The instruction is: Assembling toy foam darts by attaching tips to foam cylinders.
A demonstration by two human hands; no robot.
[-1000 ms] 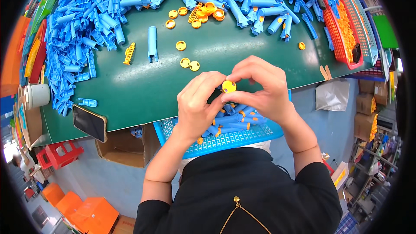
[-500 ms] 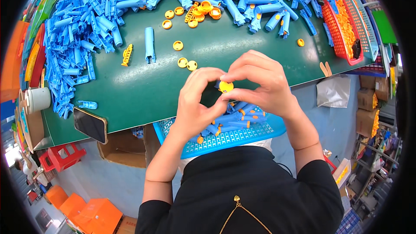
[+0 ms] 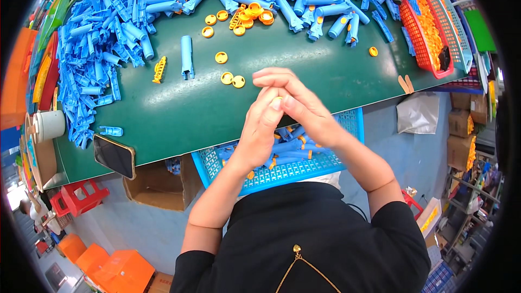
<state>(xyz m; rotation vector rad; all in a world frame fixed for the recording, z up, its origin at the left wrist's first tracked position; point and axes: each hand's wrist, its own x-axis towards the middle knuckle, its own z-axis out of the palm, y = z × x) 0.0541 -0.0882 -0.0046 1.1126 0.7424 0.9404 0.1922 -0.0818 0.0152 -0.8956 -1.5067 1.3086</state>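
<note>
My left hand and my right hand are pressed together over the near part of the green table. Both are closed around a round yellow cap, of which only a sliver shows between the thumbs. Whatever else they enclose is hidden. Below them, against my body, a light blue basket holds several blue tubes with orange-yellow ends. Loose yellow caps lie just beyond my hands. Farther left are a single blue half-shell and a ribbed yellow insert.
Heaps of blue plastic parts cover the table's left and far sides. A red basket of orange parts stands at the far right. A phone overhangs the front edge beside a white lidded tub. An open cardboard box sits below.
My hands have gone from a fingertip hold on the yellow cap to being pressed together around it. The cap, plainly visible before, is now nearly covered.
</note>
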